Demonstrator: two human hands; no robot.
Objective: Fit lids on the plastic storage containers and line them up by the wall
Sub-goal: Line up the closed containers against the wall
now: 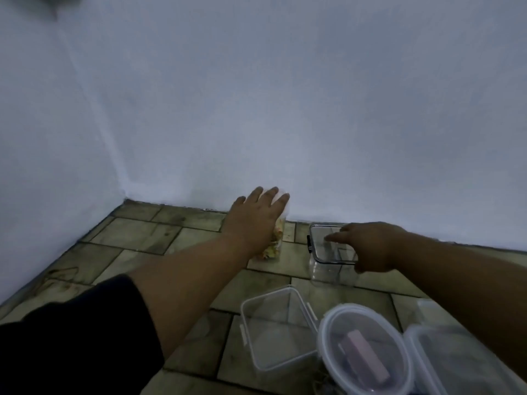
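A tall clear jar (pixel 275 246) with colourful contents and a white lid (pixel 283 194) stands on the floor against the wall (pixel 313 124). My left hand (pixel 256 219) lies over its top, fingers spread across the lid. To its right stands a clear square container (pixel 323 270) with a black-rimmed lid (pixel 320 242). My right hand (pixel 373 248) grips that lid's right side, index finger across the top and thumb at the front edge. Nearer me sit a square lidded container (pixel 273 323), a round lidded one (pixel 365 349) and a third (pixel 462 363).
The floor is stone tile (pixel 137 238). A second wall (pixel 42 166) meets the back wall in a corner at the left. A pink block lies inside the round container. My dark sleeve (pixel 71 343) fills the lower left.
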